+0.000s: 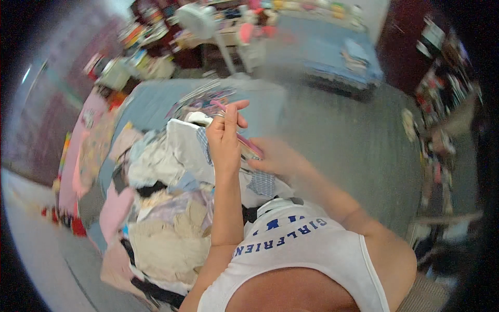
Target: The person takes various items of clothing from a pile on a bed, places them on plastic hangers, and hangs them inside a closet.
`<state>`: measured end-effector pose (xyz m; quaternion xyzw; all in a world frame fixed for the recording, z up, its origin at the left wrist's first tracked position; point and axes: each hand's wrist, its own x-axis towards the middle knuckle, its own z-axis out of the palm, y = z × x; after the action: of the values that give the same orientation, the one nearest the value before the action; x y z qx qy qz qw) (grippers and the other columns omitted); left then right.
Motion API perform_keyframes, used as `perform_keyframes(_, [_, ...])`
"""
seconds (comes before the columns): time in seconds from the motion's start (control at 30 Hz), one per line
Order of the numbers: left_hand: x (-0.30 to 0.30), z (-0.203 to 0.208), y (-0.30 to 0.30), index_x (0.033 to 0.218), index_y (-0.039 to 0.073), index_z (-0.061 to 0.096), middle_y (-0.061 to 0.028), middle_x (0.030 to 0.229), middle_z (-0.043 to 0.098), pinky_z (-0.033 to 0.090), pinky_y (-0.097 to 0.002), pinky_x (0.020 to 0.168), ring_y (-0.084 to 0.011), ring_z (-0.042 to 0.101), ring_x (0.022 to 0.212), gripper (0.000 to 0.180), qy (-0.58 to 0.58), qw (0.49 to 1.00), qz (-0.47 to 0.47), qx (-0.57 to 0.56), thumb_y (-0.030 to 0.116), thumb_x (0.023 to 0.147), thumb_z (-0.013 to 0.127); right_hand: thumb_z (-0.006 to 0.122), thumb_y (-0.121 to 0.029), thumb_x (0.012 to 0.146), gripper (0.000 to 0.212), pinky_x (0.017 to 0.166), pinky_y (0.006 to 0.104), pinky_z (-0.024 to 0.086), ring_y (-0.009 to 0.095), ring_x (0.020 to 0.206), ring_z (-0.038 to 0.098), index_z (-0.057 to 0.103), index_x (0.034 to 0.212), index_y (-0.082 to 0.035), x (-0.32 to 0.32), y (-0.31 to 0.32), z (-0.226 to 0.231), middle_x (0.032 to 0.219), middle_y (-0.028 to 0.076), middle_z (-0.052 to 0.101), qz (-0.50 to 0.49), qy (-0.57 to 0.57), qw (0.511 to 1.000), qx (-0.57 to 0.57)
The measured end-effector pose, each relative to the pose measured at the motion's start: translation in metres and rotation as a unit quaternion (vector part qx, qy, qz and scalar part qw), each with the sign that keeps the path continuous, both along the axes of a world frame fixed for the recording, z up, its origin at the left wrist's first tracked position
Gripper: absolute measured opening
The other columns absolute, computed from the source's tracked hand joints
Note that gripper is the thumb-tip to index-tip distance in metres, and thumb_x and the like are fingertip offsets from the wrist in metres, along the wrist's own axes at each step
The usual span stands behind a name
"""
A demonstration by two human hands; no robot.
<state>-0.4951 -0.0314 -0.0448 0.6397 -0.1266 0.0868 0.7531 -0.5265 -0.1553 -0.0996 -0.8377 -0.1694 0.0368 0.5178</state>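
Head view took in the bed (148, 99), then the clothes heap (171, 234) on it. At the heap's right side was a white garment with blue checks (187, 143), probably light, limp and best taken by its shoulders. Beyond the heap lay bunched hangers (202, 101). Right of the heap, the left hand (224, 136), half curled, and the right hand (270, 156), pinching, held a slim pink hanger (250, 144), seemingly stiff, light, easiest gripped mid-bar.

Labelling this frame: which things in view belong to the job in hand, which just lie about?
In the job, apparently: left hand; right hand; pink strip, perhaps a hanger; blue-checked cloth; heap of hangers; clothes pile.
Lying about: standing fan; cloth stack.
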Motion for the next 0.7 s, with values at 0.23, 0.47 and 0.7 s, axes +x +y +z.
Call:
perform_keyframes(0.23, [-0.042,0.027,-0.161,0.092,0.002,0.065,0.0038,0.065,0.048,0.031,-0.019,0.054,-0.0042,0.041,0.061,0.032,-0.046,0.974,-0.221,0.021,0.029,0.09,0.048,0.06,-0.024,0.063,0.039,0.065,0.0398,0.045,0.035,0.071,0.057,0.054,0.091,0.002,-0.072,-0.132,-0.009,0.077,0.021,0.059,-0.214,-0.048,0.973,0.072])
perform_keyframes(0.47, [-0.076,0.027,-0.275,0.092,0.0,0.063,0.0028,0.066,0.048,0.032,-0.0188,0.058,-0.0048,0.042,0.064,0.032,-0.031,0.909,-0.415,0.015,0.026,0.091,0.046,0.063,-0.028,0.066,0.036,0.066,0.0411,0.045,0.036,0.074,0.059,0.054,0.083,0.003,-0.155,-0.199,0.024,0.077,0.022,0.059,-0.411,-0.01,0.91,-0.05])
perform_keyframes(0.7, [-0.094,0.019,-0.367,0.092,-0.002,0.063,0.0016,0.069,0.05,0.034,-0.0194,0.062,-0.0059,0.043,0.067,0.033,-0.03,0.82,-0.571,0.03,0.026,0.092,0.045,0.064,-0.027,0.066,0.031,0.064,0.0421,0.044,0.035,0.072,0.058,0.055,0.075,0.001,-0.171,-0.252,-0.007,0.072,0.02,0.058,-0.577,0.075,0.813,0.025])
